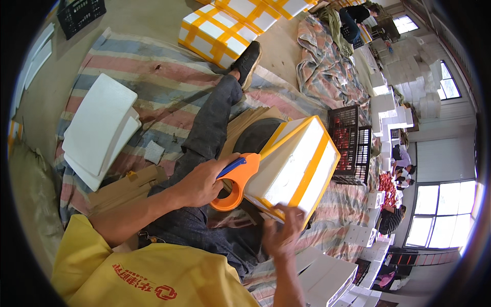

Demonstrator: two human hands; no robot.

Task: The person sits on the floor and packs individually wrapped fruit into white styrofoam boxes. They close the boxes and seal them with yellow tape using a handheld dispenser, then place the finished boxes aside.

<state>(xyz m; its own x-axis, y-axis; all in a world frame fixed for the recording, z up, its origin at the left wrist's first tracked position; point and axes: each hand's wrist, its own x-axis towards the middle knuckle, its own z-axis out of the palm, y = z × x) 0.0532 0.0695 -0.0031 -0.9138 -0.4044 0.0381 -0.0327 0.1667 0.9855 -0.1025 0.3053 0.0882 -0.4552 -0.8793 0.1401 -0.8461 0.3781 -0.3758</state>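
Note:
My left hand (201, 182) is closed around an orange plastic tape dispenser (250, 169) with a blue part. A strip of yellow tape (285, 140) runs from the dispenser to the upper corner of a white foam box (261, 184). The box stands tilted before me, and yellow tape covers its edges and crosses its bright face. At the box's lower edge is my right hand (284, 230), slightly blurred, fingers apart and seemingly touching the foam. A dark round object (255, 138) lies partly hidden behind the box, beside my outstretched leg.
Foam lids (98, 126) and flattened cardboard (126, 190) lie left on a striped tarp (153, 73). Taped foam boxes (226, 30) stand at the top. Black crates (343, 130) with red contents are right of the box; white cartons (326, 274) sit lower right. Several people work farther off.

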